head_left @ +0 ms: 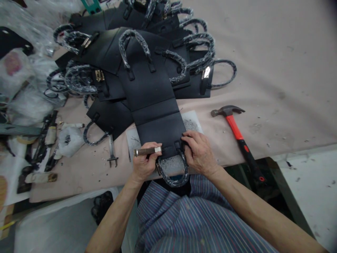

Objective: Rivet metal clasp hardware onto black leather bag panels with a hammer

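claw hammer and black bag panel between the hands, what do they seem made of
Claw hammer: dull grey head, probably steel; smooth two-tone grip, apparently rubber or plastic. Black bag panel: leather or imitation, judging by its smooth, matte, creased surface.

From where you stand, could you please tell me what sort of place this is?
Probably a bag-making workshop: black panels with plastic-wrapped handles lie piled on the table, a claw hammer lies to the right, and the left hand grips a short tool.

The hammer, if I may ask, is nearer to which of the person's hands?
The right hand. It is at the black panel's edge, left of the hammer; the left hand, holding a tool, is farther left.
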A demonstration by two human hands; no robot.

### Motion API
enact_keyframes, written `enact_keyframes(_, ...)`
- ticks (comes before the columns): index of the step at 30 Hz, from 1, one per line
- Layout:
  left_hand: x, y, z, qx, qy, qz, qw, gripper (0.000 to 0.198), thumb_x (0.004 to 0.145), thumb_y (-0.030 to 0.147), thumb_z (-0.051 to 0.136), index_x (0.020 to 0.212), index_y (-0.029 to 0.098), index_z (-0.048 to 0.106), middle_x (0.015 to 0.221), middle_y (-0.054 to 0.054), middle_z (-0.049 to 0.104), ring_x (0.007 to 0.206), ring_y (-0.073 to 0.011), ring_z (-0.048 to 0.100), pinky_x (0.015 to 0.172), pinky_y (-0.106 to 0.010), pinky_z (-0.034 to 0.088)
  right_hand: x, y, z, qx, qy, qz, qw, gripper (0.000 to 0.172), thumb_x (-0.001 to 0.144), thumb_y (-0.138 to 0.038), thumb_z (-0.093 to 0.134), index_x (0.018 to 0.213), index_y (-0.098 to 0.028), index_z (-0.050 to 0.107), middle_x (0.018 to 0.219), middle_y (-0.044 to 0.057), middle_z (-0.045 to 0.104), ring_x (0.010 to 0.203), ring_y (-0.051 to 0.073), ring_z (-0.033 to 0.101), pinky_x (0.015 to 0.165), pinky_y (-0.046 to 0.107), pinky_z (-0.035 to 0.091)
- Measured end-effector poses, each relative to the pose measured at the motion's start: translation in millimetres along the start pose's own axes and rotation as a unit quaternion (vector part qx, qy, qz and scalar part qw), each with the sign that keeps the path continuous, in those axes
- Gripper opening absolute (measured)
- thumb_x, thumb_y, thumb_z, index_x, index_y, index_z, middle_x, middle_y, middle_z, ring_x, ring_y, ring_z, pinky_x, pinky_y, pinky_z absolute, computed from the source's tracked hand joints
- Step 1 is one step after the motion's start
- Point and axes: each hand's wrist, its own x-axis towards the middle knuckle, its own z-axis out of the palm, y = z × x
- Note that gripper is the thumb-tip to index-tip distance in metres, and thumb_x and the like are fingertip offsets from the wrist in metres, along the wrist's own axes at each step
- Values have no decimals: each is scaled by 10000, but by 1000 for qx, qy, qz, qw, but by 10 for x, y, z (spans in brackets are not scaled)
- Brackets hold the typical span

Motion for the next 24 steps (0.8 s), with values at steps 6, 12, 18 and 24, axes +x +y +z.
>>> enact_keyframes(6, 1, -79, -8, 51, -18, 117, 992, 90, 917, 179, 688, 997, 188, 648, 996, -59, 770, 939, -194, 746, 881, -358, 599, 7, -21, -24, -10, 0, -7, 1000, 276, 901, -125, 509, 1148, -161, 627, 1251, 145, 631, 1166, 311, 559, 979, 485, 462)
enact_keyframes(12, -11, -84, 2, 64, -19, 121, 990, 80, 934, 195, 679, 1005, 183, 645, 1002, -69, 767, 941, -198, 750, 885, -367, 610, 0, -8, -14, -6, 3, -7, 1000, 274, 903, -123, 512, 1148, -160, 630, 1259, 147, 626, 1182, 308, 554, 1015, 485, 454)
enact_keyframes(18, -20, -92, 6, 61, -19, 132, 989, 97, 929, 175, 680, 1014, 186, 634, 1007, -65, 760, 953, -194, 751, 890, -357, 612, 3, 3, -2, -2, 9, -11, 1000, 284, 898, -118, 511, 1152, -158, 633, 1261, 145, 623, 1183, 306, 555, 1021, 479, 454)
enact_keyframes(24, -27, -119, 19, 54, -11, 137, 989, 148, 915, 159, 695, 1041, 195, 625, 1018, -56, 762, 962, -198, 754, 897, -362, 612, 4, 3, -2, 3, 8, -7, 1000, 282, 901, -123, 510, 1152, -170, 630, 1268, 141, 620, 1189, 306, 552, 1025, 488, 452)
